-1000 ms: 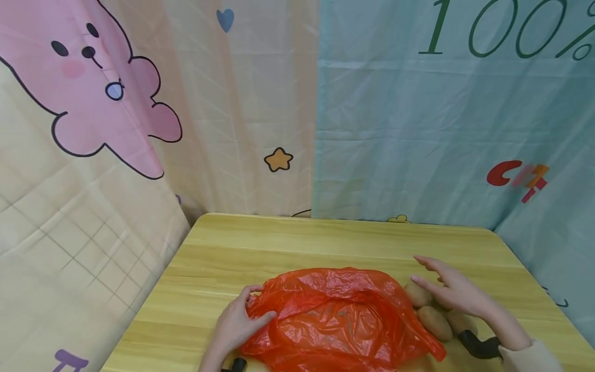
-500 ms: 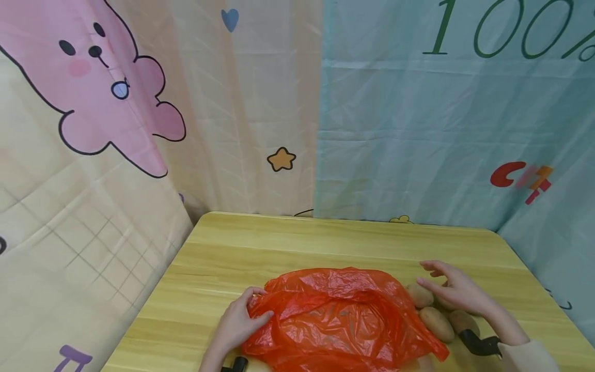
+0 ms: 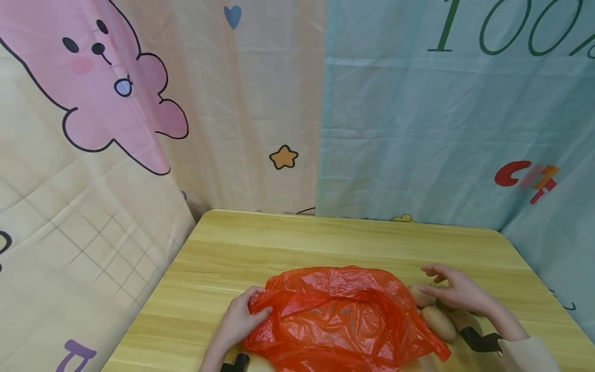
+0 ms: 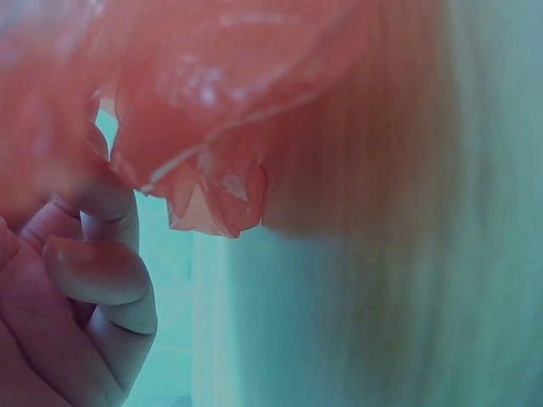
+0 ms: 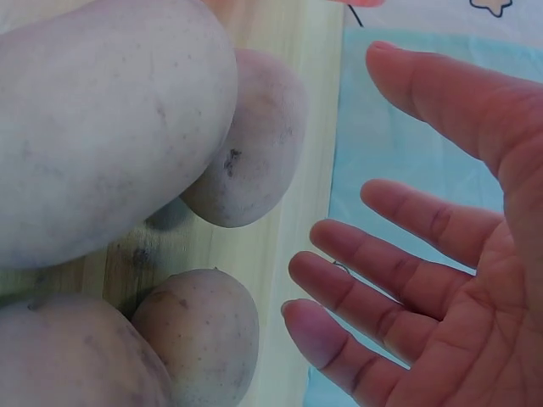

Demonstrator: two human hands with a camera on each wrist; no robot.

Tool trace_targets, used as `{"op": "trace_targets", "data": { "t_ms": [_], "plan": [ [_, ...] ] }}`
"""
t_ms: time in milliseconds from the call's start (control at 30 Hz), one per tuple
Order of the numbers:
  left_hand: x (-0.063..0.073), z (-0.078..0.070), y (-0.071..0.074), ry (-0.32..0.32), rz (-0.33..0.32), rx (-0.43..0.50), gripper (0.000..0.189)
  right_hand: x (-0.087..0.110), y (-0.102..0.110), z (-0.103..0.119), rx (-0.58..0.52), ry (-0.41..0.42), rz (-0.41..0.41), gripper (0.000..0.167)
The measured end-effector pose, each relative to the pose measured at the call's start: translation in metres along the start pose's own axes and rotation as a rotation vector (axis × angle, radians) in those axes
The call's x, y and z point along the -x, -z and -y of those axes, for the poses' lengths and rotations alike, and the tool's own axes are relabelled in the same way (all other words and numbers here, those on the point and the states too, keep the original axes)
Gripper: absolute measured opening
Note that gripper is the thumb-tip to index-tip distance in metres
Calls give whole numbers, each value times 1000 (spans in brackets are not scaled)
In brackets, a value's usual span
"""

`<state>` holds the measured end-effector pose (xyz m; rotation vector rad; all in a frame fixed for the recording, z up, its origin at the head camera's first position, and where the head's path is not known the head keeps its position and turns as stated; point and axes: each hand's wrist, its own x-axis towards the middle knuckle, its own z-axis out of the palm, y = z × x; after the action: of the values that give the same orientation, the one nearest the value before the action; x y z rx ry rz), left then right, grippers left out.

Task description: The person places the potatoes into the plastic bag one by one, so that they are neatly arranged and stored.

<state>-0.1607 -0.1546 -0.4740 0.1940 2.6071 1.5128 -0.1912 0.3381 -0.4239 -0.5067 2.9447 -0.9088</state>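
Observation:
A crumpled, see-through red plastic bag lies on the table in the head view, its opening edge spread toward the back. At its left end my left hand holds the bag, thumb on the near side and fingers behind; in the left wrist view those fingers are curled by the red film, which partly hides them. Several potatoes are grouped against the bag's right side. Over them hovers my right hand, holding nothing. The right wrist view shows its relaxed, spread fingers apart from the potatoes.
The light wooden table has rounded back corners. Printed curtains hang behind it and along both sides. A black strap piece sits at my right wrist, and another black piece by my left.
My right hand has lowered slightly toward the potatoes, and its fingers are a little more bent. The left hand stays at the bag's left end. The head view has shifted slightly.

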Motion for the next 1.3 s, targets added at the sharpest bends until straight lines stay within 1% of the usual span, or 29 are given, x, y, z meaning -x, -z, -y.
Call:
{"op": "trace_targets", "data": {
  "t_ms": [133,333,533,767,967,1167,1300],
  "plan": [
    [0,-1,0,-10,-3,10,41,0,0,-2,-3,-8,25,54],
    [1,-3,1,-35,-19,-8,40,-1,0,-6,-33,-22,79,58],
    [1,-2,2,-45,-25,-20,39,-1,-2,-8,-59,-9,127,58],
    [2,-3,2,-28,-2,13,40,-3,-3,-11,-50,-8,172,56],
    [2,-2,2,-24,5,10,40,-4,-3,-11,-52,1,196,54],
    [1,0,2,-8,18,28,39,-6,-3,-16,-46,46,212,53],
    [2,0,2,-10,9,12,38,-8,-3,-16,-39,69,225,52]
  ]
}}
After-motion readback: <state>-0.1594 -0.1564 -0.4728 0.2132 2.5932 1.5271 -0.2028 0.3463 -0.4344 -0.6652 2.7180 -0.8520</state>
